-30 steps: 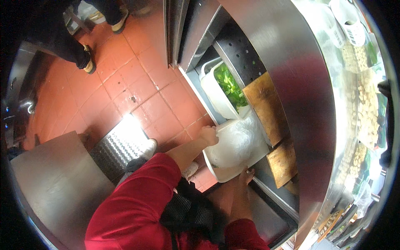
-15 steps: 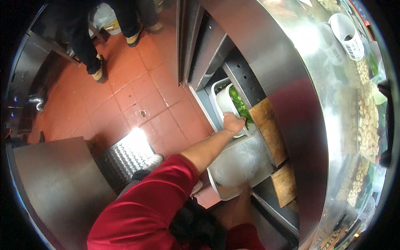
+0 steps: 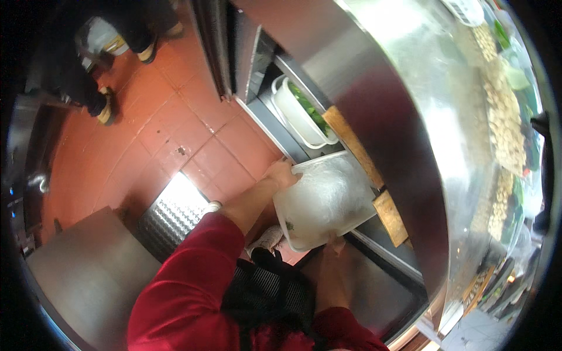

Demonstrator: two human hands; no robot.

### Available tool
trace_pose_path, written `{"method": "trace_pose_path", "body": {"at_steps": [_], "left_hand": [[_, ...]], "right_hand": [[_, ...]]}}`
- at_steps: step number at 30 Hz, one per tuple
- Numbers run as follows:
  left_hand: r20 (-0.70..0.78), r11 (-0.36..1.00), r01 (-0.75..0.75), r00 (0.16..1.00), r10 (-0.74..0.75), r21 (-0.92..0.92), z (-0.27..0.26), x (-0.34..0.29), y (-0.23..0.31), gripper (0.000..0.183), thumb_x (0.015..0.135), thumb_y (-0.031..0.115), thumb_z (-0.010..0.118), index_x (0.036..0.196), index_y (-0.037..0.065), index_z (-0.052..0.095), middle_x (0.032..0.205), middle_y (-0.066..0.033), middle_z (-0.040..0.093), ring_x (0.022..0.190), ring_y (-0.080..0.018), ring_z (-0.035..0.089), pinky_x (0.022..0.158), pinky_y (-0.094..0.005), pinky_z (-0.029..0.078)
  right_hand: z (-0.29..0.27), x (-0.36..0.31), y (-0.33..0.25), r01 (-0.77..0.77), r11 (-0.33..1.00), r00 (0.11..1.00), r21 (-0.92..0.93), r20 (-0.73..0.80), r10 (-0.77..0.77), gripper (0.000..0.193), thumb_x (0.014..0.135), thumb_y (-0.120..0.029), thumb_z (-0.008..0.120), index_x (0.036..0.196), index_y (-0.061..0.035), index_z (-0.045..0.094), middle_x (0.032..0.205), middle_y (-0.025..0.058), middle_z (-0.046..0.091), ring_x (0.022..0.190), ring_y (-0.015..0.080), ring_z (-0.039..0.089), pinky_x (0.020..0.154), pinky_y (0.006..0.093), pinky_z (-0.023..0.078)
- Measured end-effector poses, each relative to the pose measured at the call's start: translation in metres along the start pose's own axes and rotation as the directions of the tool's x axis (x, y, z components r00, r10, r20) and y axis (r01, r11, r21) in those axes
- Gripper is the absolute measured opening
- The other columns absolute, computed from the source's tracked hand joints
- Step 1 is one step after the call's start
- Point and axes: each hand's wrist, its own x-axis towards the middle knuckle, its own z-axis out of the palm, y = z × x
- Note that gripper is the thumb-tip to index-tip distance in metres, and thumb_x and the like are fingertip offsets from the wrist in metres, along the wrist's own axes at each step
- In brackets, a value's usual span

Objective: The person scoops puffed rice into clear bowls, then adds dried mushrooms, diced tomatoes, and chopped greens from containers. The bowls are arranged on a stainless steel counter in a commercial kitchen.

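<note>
A white rectangular tub with a cloudy clear plastic film or bag inside sits by the open under-counter compartment. My left hand is closed on its left rim. At the near edge, my right hand grips the rim, its fingers partly hidden. A small green scrap lies in the near left corner of the tub. Beyond it, in the compartment, stands a white container holding chopped green vegetables, with neither hand touching it.
Two wooden boards edge the steel counter front on the right. Red floor tiles and a bright ridged metal plate lie to the left, beside a steel cabinet. Another person's legs stand at the far left.
My left hand has let go of the container of greens and come nearer, taking hold of the tub's left rim. My right hand stays at the tub's near edge. The view has shifted.
</note>
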Motion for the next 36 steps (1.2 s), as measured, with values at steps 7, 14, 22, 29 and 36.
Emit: {"method": "trace_pose_path", "body": {"at_steps": [7,14,22,29,36], "left_hand": [[0.170,0.988,-0.076,0.984,0.052,0.137,-0.002,-0.041,-0.003,0.044,0.081,0.025,0.052,0.117,0.000,0.051,0.108,-0.0250,0.057,0.099,-0.0365,0.056,0.088,-0.0429,0.043],[-0.206,0.987,-0.077,0.973,0.106,0.144,-0.061,-0.203,-0.016,0.042,0.077,0.039,0.061,0.063,0.000,0.056,0.064,-0.0212,0.058,0.066,-0.0387,0.058,0.060,-0.0449,0.045],[-0.486,0.945,0.289,0.855,-0.183,0.152,-0.256,-0.403,-0.021,0.036,0.076,0.031,0.059,0.063,-0.002,0.056,0.063,-0.0247,0.055,0.062,-0.0416,0.056,0.059,-0.0473,0.043],[-0.800,0.968,0.235,0.562,-0.212,-0.092,-0.342,-0.559,-0.018,0.029,0.077,0.012,0.062,0.060,-0.007,0.048,0.051,-0.0129,0.049,0.046,-0.0186,0.042,0.047,-0.0361,0.037],[-0.824,0.994,-0.099,0.567,0.013,-0.053,-0.418,-0.564,0.058,0.027,0.083,0.011,0.057,0.062,-0.003,0.047,0.055,-0.0023,0.045,0.054,-0.0089,0.038,0.047,-0.0279,0.033]], "right_hand": [[-0.013,-0.096,-0.021,0.202,0.965,0.974,-0.169,-0.067,-0.216,0.039,0.079,-0.016,0.059,0.108,0.0081,0.052,0.102,0.0210,0.058,0.090,0.0289,0.058,0.076,0.0366,0.047],[-0.021,-0.248,-0.097,-0.063,0.836,0.995,-0.546,0.027,0.093,0.030,0.076,-0.014,0.056,0.100,0.0036,0.060,0.092,0.0192,0.065,0.089,0.0271,0.063,0.075,0.0356,0.048],[0.055,-0.389,-0.221,0.246,0.949,0.866,-0.194,0.483,-0.126,0.034,0.075,-0.015,0.048,0.104,-0.0002,0.057,0.095,0.0243,0.060,0.093,0.0392,0.057,0.080,0.0414,0.045],[0.087,-0.479,-0.346,0.505,0.859,0.568,0.078,0.720,-0.399,0.033,0.075,-0.015,0.047,0.103,0.0005,0.054,0.093,0.0269,0.058,0.091,0.0424,0.055,0.079,0.0456,0.043],[0.041,-0.516,-0.422,0.530,0.791,0.543,0.306,0.593,-0.594,0.033,0.082,-0.016,0.047,0.109,0.0026,0.048,0.095,0.0268,0.057,0.091,0.0379,0.058,0.076,0.0410,0.045]]}}
